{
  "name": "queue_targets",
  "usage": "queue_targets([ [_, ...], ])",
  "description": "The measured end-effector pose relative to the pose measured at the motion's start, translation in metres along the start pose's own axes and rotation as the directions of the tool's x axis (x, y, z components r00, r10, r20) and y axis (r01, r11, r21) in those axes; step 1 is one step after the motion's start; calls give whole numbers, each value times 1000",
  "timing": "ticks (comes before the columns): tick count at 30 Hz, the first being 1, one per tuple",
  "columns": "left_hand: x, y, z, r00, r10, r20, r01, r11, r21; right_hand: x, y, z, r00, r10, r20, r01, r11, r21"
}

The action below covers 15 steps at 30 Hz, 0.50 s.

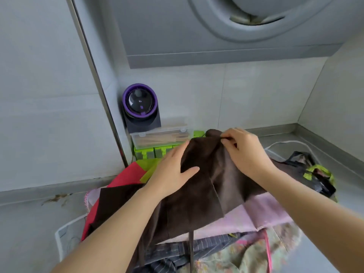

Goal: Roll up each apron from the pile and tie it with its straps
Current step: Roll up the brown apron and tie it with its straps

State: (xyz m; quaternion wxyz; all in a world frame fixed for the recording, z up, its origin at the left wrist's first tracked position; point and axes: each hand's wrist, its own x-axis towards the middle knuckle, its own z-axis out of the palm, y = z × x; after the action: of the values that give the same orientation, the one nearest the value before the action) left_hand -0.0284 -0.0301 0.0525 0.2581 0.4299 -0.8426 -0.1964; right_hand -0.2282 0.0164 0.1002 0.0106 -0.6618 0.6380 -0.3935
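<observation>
my left hand (173, 172) lies flat, fingers straight, on the dark brown cloth apron (199, 196) topping the heap of mixed aprons (271, 215). my right hand (246, 152) pinches its far edge. i should smooth out creases, then roll tight and even, leaving the thin brown strap (191, 251) free.

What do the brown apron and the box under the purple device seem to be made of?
The brown apron: soft matte cloth, perhaps cotton; it drapes and creases. The box: probably hard transparent plastic; pale sticks inside show through its glossy walls.
</observation>
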Motion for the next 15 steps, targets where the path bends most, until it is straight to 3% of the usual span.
queue_targets([
  [4,25,38,-41,988,5,-152,-29,987,-160,19,-28,-36,990,-110,-85,121,985,124],
  [8,35,65,-89,917,-22,-399,-83,967,-242,23,-32,-43,997,-74,-32,80,950,300],
  [13,35,76,-122,894,-68,-443,-81,948,-308,-13,-26,-2,995,-52,-86,73,964,255],
  [15,31,82,-130,890,-86,-447,-91,929,-359,-24,-27,16,1000,-6,-2,6,964,265],
])
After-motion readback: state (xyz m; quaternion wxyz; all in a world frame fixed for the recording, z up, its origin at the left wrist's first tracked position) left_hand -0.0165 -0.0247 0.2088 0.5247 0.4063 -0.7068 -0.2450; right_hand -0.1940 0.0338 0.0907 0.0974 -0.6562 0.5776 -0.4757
